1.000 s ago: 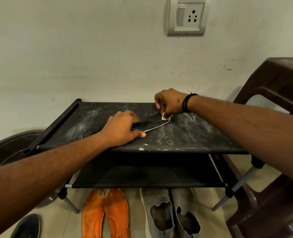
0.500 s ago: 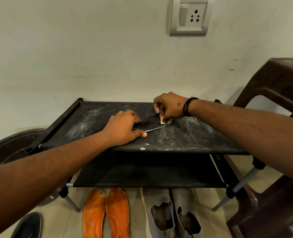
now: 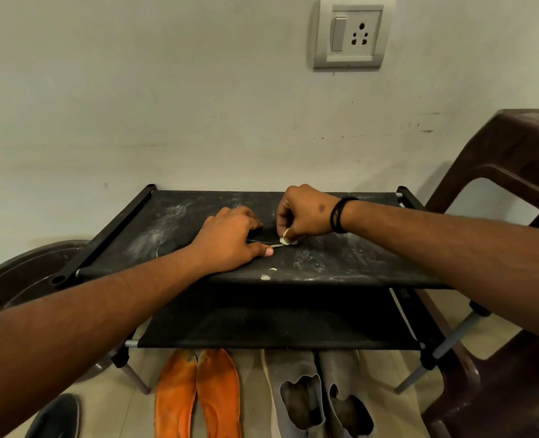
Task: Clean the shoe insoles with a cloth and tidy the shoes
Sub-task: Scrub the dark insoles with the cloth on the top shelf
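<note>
A black insole [image 3: 170,246] with a pale rim lies flat on the dusty top shelf of the black shoe rack [image 3: 356,257]. My left hand [image 3: 230,238] presses down on its middle with straight fingers, hiding most of it. My right hand [image 3: 302,214] pinches a small pale cloth wad [image 3: 288,240] and holds it against the insole's right end, just beside my left thumb.
Two orange insoles [image 3: 195,396] and a pair of grey shoes [image 3: 321,396] lie on the floor under the rack. A black shoe [image 3: 56,417] sits at the bottom left. A brown plastic chair [image 3: 508,191] stands at the right, a dark round tub [image 3: 18,279] at the left.
My right hand has drawn the cloth leftward along the insole, closer to my left hand. My left hand stays pressed on the insole.
</note>
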`<control>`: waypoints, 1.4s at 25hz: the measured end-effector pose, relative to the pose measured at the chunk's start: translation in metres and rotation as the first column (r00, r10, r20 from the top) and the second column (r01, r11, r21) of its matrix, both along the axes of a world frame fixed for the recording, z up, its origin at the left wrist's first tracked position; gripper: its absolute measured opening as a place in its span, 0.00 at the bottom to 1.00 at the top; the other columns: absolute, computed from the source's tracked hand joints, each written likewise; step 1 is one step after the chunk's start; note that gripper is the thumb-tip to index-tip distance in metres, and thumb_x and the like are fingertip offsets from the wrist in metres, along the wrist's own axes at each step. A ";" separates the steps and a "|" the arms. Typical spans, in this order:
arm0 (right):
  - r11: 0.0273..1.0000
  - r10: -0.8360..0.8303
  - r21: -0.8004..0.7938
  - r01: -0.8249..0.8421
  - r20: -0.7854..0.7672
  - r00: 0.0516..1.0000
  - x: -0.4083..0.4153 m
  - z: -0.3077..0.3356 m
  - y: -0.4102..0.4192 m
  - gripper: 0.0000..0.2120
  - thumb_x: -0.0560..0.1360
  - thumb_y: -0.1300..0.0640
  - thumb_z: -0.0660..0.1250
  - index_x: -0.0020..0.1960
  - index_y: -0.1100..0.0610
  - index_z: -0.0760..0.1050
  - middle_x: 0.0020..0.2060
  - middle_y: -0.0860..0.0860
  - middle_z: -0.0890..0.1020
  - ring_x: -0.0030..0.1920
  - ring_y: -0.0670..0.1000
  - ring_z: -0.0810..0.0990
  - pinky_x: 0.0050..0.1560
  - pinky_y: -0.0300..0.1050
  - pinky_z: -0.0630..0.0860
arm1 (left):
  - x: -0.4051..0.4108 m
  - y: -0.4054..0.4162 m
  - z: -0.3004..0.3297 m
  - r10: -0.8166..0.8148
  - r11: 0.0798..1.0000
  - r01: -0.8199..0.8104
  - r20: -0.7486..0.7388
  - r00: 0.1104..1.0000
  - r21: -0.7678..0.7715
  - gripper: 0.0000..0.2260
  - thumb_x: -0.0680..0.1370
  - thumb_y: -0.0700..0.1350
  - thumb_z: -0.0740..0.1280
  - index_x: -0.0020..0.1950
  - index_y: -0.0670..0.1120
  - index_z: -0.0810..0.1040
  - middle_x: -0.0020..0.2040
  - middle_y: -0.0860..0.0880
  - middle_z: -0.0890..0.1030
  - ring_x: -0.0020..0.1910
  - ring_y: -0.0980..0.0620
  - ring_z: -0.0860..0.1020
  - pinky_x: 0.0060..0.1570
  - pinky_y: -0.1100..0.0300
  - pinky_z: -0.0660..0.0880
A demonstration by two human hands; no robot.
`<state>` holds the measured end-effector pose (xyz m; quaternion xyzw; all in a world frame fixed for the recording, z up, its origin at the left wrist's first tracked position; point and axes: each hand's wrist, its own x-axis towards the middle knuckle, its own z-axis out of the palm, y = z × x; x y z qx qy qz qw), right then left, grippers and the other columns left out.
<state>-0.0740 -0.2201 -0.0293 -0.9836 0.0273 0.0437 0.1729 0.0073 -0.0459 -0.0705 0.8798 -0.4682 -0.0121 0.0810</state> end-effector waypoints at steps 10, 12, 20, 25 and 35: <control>0.997 -0.048 -0.049 0.056 0.151 0.987 0.008 -0.012 0.018 0.04 0.71 0.64 0.71 0.44 0.60 0.84 0.40 0.52 0.85 0.41 0.49 0.83 0.44 0.40 0.80 | -0.001 0.002 0.000 0.009 1.000 -0.009 -0.019 1.000 -0.004 0.27 0.75 0.64 0.69 0.69 0.52 0.78 0.70 0.51 0.73 0.68 0.45 0.70 0.65 0.43 0.70; 0.997 -0.001 -0.077 0.008 0.081 0.997 0.003 -0.005 0.019 0.03 0.71 0.64 0.71 0.41 0.59 0.84 0.35 0.49 0.83 0.37 0.47 0.81 0.39 0.35 0.77 | 0.000 0.002 0.001 -0.003 1.000 0.002 -0.032 0.999 -0.016 0.27 0.75 0.65 0.69 0.69 0.52 0.78 0.70 0.52 0.73 0.68 0.46 0.70 0.66 0.44 0.70; 0.960 -0.133 -0.220 0.175 0.195 0.972 0.017 -0.013 -0.009 0.07 0.72 0.65 0.67 0.46 0.61 0.83 0.44 0.57 0.85 0.45 0.57 0.83 0.49 0.51 0.81 | 0.025 0.027 0.006 -0.046 0.999 0.050 -0.182 0.982 0.021 0.44 0.61 0.78 0.57 0.73 0.59 0.73 0.69 0.53 0.70 0.69 0.49 0.66 0.71 0.46 0.66; 0.987 -0.063 -0.141 0.080 0.120 0.991 0.010 -0.009 0.004 0.04 0.71 0.65 0.70 0.43 0.60 0.84 0.41 0.52 0.85 0.43 0.50 0.82 0.48 0.43 0.79 | 0.020 0.025 0.001 -0.050 0.999 0.049 -0.130 0.990 -0.011 0.41 0.64 0.76 0.59 0.74 0.59 0.73 0.67 0.54 0.70 0.67 0.49 0.67 0.69 0.46 0.67; 0.970 -0.098 -0.208 0.128 0.147 0.984 0.019 -0.012 0.025 0.02 0.72 0.64 0.68 0.42 0.60 0.79 0.41 0.56 0.83 0.43 0.56 0.81 0.46 0.48 0.80 | 0.019 0.024 -0.001 -0.073 0.997 0.074 -0.067 0.995 0.012 0.32 0.74 0.69 0.66 0.75 0.56 0.72 0.69 0.52 0.70 0.67 0.47 0.67 0.68 0.47 0.66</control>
